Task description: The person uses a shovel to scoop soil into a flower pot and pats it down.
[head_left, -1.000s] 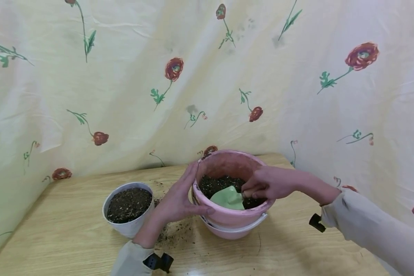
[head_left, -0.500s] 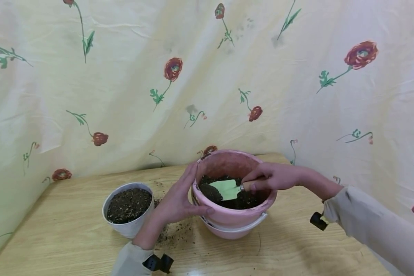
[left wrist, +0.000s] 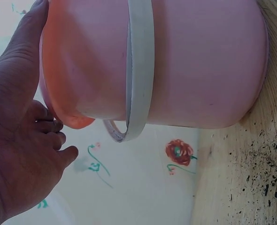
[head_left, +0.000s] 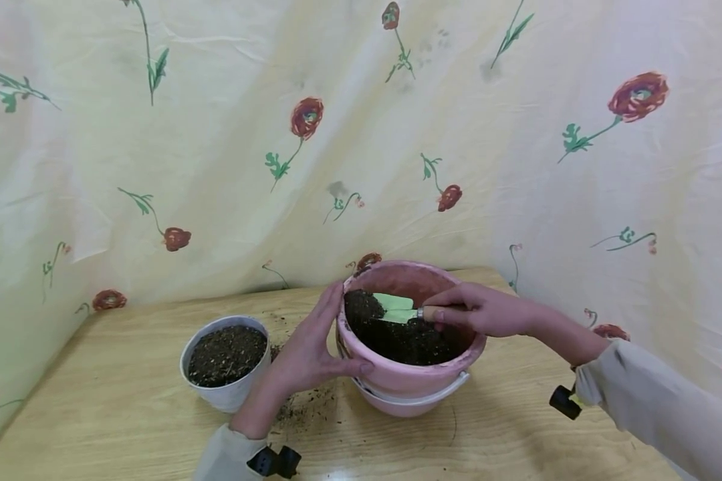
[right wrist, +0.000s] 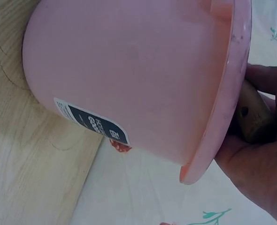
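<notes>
A pink bucket [head_left: 391, 381] full of dark soil [head_left: 406, 341] stands on the table, its pale handle [left wrist: 141, 70] hanging down around the outside. My left hand [head_left: 309, 347] holds the bucket's left side at the rim, thumb along the near side and fingers toward the back. My right hand [head_left: 487, 308] grips the wooden handle [right wrist: 254, 115] of a garden trowel with a light green blade [head_left: 396, 307]. The blade lies inside the bucket, pointing left, with a heap of soil [head_left: 362, 305] on its tip near the rim.
To the left of the bucket stands a white pot [head_left: 225, 397] filled with soil close to its rim. Spilled soil crumbs [head_left: 307, 406] lie on the wooden table [head_left: 126, 401] between pot and bucket. A flower-patterned cloth [head_left: 228, 133] hangs behind.
My right hand has lifted the trowel from the soil, levelled its blade and moved it up toward the bucket's left rim with soil on it. The left hand keeps its place.
</notes>
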The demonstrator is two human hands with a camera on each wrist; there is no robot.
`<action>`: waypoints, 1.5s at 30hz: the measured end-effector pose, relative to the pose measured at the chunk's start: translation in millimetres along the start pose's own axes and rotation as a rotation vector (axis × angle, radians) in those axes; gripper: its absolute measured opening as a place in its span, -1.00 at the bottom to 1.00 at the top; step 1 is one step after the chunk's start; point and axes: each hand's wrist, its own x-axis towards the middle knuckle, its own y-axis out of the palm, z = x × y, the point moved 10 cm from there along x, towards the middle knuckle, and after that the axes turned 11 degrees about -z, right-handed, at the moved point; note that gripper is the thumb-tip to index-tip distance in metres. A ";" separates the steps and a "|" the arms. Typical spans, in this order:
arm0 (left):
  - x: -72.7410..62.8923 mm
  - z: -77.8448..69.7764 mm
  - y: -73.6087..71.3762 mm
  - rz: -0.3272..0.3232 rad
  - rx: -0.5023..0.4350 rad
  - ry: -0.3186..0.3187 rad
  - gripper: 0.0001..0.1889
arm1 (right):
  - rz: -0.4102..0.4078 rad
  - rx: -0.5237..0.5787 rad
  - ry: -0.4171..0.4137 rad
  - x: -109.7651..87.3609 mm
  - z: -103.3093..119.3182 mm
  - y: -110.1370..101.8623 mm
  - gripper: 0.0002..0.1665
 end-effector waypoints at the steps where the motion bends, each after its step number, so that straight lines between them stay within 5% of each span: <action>1: -0.3 0.5 -0.7 -0.001 0.009 -0.008 0.37 | -0.016 0.000 -0.013 -0.6 1.8 -0.7 -0.69; 17: -7.3 7.3 -11.9 -0.015 0.039 -0.081 0.37 | -0.361 0.021 -0.075 -17.4 30.0 -15.8 -0.75; 39: -14.8 14.6 -29.3 -0.053 0.095 -0.089 0.35 | -0.390 -0.076 -0.079 -10.8 53.9 -8.4 -0.77; 45: -19.3 16.9 -34.4 -0.067 0.063 -0.084 0.35 | -0.405 -0.124 -0.158 -3.9 65.0 -3.1 -0.72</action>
